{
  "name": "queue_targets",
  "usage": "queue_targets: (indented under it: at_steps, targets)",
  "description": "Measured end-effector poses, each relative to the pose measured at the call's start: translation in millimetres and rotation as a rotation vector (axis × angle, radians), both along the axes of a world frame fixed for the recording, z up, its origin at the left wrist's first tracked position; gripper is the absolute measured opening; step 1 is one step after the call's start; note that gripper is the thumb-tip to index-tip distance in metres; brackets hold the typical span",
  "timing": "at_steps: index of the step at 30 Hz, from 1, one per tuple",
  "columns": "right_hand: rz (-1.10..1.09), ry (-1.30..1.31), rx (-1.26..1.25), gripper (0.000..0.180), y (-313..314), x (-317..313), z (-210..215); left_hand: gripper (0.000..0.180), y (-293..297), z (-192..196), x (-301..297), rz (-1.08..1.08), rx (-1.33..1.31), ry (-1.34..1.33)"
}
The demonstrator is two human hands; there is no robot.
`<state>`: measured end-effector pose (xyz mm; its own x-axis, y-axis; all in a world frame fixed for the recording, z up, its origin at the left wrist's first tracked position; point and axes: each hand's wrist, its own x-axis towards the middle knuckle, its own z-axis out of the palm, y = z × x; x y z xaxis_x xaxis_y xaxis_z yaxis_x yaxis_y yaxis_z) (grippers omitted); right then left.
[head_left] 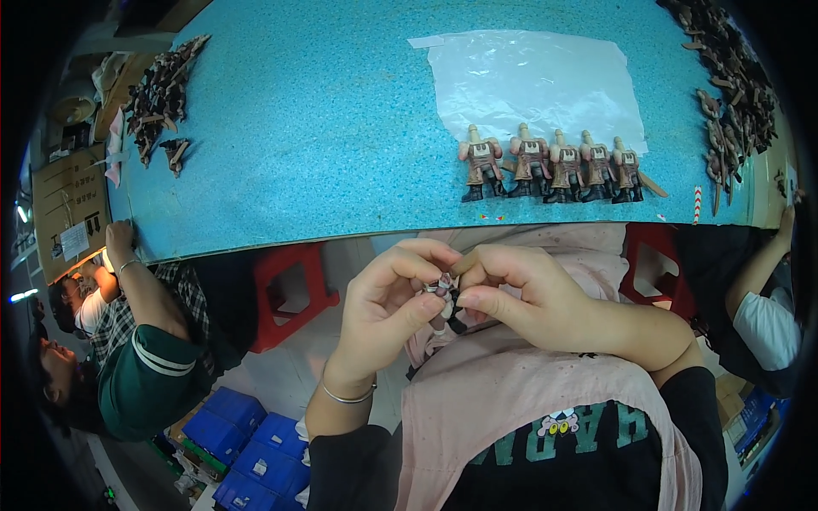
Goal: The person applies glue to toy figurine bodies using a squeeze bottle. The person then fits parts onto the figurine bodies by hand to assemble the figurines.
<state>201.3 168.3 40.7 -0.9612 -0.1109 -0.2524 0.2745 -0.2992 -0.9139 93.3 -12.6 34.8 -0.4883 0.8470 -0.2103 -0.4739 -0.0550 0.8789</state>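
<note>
My left hand pinches a small painted figurine between thumb and fingers, just off the table's front edge and above my lap. Close against it, my right hand has thumb and forefinger closed on the same figurine. Brown, whitish and black parts of it show between the fingertips; the rest is covered by my fingers. On the table beyond, several similar figurines lie side by side in a row, with pale upper bodies, brown coats and black boots. Their heads point away from me.
A clear plastic sheet lies flat on the blue table, behind the row. Piles of dark figurines sit at the far left and right. Co-workers sit on both sides. A red stool and blue bins stand below.
</note>
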Motion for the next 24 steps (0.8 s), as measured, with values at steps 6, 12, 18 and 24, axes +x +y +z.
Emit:
queue_targets:
  at_steps: [6, 12, 18, 24]
  targets:
    - [-0.187, 0.041, -0.048, 0.018, -13, -2, -4, 0.028, 11, 2, 17, 0.178, 0.003, 0.291]
    - [-0.188, 0.212, 0.143, 0.033, -9, 0, -3, 0.054, 11, 9, 13, 0.133, -0.017, 0.375]
    - [-0.27, 0.226, 0.171, 0.043, -10, 1, 6, 0.047, 7, 14, 8, -0.01, -0.027, 0.185]
    - [-0.22, 0.311, 0.26, 0.038, -6, 0, 5, 0.041, 9, 9, 11, 0.034, 0.002, 0.373]
